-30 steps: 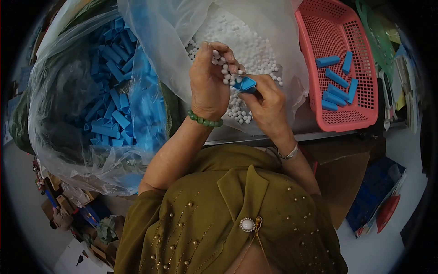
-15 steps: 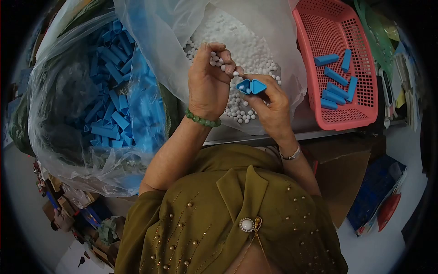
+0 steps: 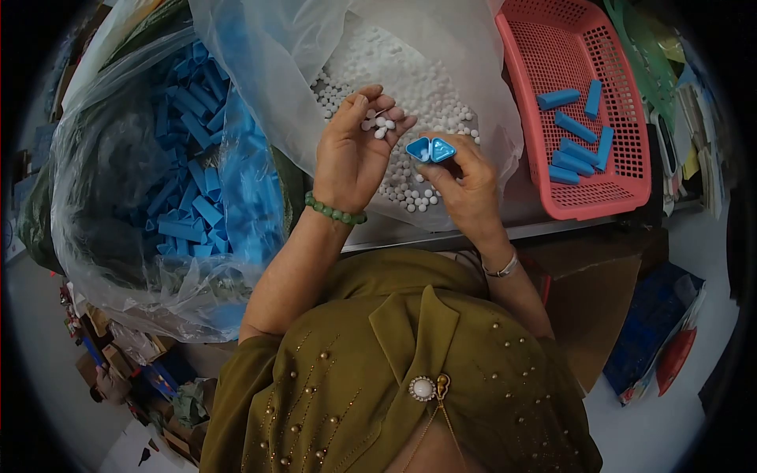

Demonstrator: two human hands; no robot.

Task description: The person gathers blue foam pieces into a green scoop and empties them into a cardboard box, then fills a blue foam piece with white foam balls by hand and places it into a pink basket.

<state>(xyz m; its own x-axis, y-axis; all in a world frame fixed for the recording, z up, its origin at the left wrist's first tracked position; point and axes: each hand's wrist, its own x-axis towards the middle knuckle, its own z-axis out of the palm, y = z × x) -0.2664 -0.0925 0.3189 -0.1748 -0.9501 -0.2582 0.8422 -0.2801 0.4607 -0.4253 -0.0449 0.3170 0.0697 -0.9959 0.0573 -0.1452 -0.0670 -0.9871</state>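
Observation:
In the palm of my left hand (image 3: pixel 353 154), cupped with its fingers curled up, lie several small white balls (image 3: pixel 382 126). My right hand (image 3: pixel 471 180) grips a blue triangular tube (image 3: pixel 418 150), its mouth facing up and its hinged lid (image 3: pixel 443 150) flipped open. Something white shows inside the mouth. A small gap separates the left fingertips from the tube. Beneath both hands, loose white balls (image 3: pixel 410 193) lie spread on a clear plastic bag (image 3: pixel 497 169).
A large plastic-lined sack (image 3: pixel 87 197) on the left holds many blue triangular tubes (image 3: pixel 189 173). On the right stands a pink perforated basket (image 3: pixel 585 211) with several blue tubes (image 3: pixel 576 128) in it. The table edge (image 3: pixel 544 229) runs just in front of my body.
My left hand has drawn back left from the tube, and its balls have gathered in the palm. A ball that was at its fingertips no longer shows there. My right hand stays nearly still.

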